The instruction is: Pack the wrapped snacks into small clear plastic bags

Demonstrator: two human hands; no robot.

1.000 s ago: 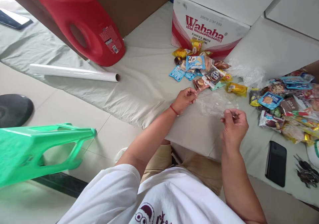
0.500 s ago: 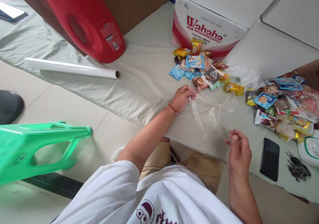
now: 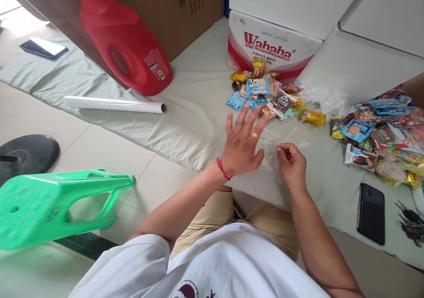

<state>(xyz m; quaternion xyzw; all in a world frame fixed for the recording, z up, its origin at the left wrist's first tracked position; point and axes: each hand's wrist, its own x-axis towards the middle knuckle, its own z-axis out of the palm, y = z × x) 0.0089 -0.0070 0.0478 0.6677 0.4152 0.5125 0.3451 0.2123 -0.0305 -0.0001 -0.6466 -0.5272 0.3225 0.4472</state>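
A clear plastic bag (image 3: 272, 153) lies crumpled on the cloth in front of me, thin and hard to make out. My right hand (image 3: 292, 163) pinches its near right edge between thumb and fingers. With fingers spread, my left hand (image 3: 243, 145) hovers over the bag's left side and holds nothing. Just beyond its fingertips is a small heap of wrapped snacks, with a blue-and-white packet (image 3: 257, 87), a dark packet (image 3: 281, 103) and a yellow packet (image 3: 312, 117) among them.
A larger heap of wrapped snacks (image 3: 380, 139) lies to the right, above a black phone (image 3: 371, 214) and keys (image 3: 410, 223). A Wahaha box (image 3: 274, 46) stands behind. Leftward are a red jug (image 3: 129, 46), a white roll (image 3: 115, 104) and a green stool (image 3: 66, 205).
My left hand has let go of the bag and spread its fingers. My right hand has moved left and now pinches the bag. The camera view has shifted slightly.
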